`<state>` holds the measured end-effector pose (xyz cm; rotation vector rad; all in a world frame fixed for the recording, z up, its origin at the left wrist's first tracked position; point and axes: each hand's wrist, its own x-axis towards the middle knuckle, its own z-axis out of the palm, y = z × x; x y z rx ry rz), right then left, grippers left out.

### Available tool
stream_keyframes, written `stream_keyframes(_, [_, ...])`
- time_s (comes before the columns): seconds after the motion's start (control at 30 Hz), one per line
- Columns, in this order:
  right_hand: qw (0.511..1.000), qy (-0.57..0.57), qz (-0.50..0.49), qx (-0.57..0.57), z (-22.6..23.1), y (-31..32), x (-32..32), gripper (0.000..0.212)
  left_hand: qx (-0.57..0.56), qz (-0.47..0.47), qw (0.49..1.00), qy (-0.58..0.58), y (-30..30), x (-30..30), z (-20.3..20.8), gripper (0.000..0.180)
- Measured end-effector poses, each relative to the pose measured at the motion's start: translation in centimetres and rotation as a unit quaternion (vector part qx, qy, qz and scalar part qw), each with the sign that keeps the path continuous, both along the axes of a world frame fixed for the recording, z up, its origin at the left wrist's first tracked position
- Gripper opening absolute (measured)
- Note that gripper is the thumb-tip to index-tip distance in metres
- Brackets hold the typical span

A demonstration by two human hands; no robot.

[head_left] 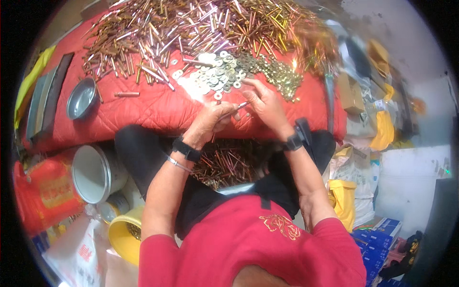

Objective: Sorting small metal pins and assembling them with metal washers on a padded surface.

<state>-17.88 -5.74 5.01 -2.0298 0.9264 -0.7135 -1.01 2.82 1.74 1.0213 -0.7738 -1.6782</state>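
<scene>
My left hand (213,119) is closed around a slim metal bolt (242,104), which points up and to the right. At the bolt's right end, my right hand (266,103) has its fingers curled against it, with the index finger reaching left above it. Just beyond the hands lies a pile of flat silver washers (220,71) on a red quilted cover (158,112). To their right is a heap of small brassy nuts (279,76). A large mound of copper-coloured bolts (191,24) spreads behind them. Below my hands, between my knees, more bolts (224,167) fill a container.
A metal bowl (81,99) and a single bolt (126,94) lie on the cover at left. An off-white bucket (91,173), a red bag (48,191) and a yellow bucket (125,234) stand lower left. Boxes (351,93), yellow bags (343,203) and blue cartons (377,244) line the right.
</scene>
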Motion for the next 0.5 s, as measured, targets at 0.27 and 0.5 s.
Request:
stream_keyframes(0.27, [0.996, 0.019, 0.027, 0.081, 1.4, 0.2, 0.8, 0.028, 0.019, 0.0, 1.0, 0.019, -0.3, 0.6, -0.3, 0.026])
stream_keyframes(0.5, [0.983, -0.036, 0.144, 0.103, 0.9, -1.1, -0.2, 0.026, -0.037, 0.002, 0.993, -0.109, -0.2, 0.0, 0.4, 0.025])
